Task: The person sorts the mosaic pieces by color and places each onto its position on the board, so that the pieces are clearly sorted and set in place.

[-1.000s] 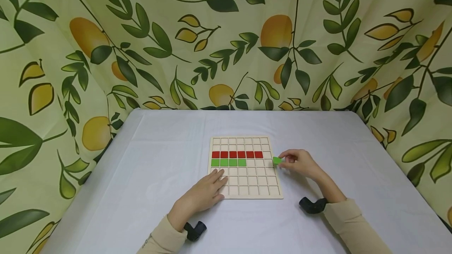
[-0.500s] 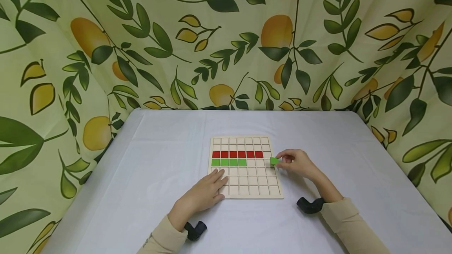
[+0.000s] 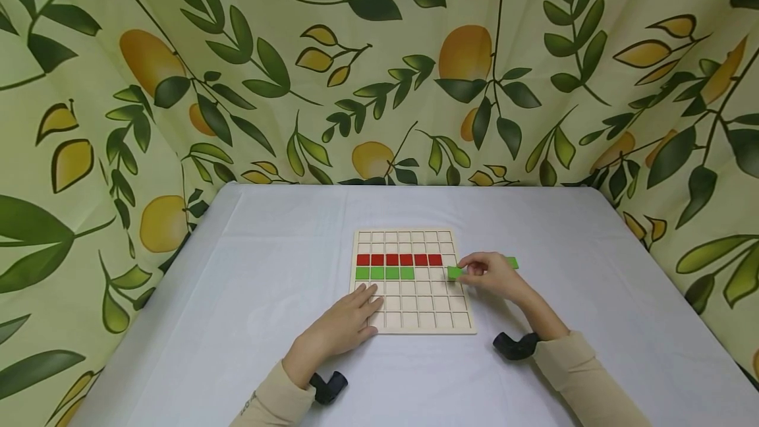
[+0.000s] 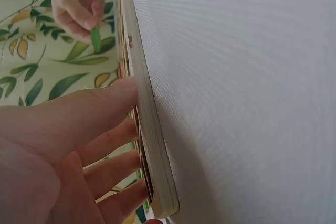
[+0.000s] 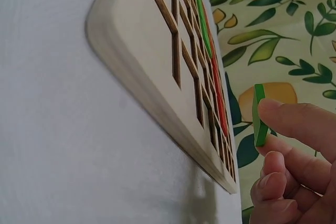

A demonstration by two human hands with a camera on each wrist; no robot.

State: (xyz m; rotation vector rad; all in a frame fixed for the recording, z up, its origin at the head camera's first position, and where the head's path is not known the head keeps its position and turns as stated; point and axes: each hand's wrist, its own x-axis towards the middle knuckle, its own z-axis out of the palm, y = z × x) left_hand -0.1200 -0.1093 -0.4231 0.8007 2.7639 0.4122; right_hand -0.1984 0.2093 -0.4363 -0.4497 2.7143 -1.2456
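Note:
A pale wooden grid board (image 3: 423, 323) lies on the white table, cut into square cells. Across its third row runs a line of red square tiles (image 3: 392, 260), and several green square tiles (image 3: 384, 273) fill the left of the row below. My left hand (image 3: 340, 323) rests on the board's left front part, fingers extended and thumb by the front edge. Between thumb and fingertips my right hand (image 3: 495, 275) pinches a green tile (image 5: 259, 115), held above the board's right edge near the green row. The right wrist view shows this tile raised off the board.
Behind the right hand, another green tile (image 3: 512, 262) lies on the white tablecloth (image 3: 284, 236). A fruit-and-leaf patterned curtain (image 3: 379, 84) hangs behind and at both sides. Black devices (image 3: 329, 387) are strapped at both wrists.
My right hand has moved left, carrying the pinched green tile from beside the board to over its right edge. A loose green tile behind that hand has come into view. The left hand stays put.

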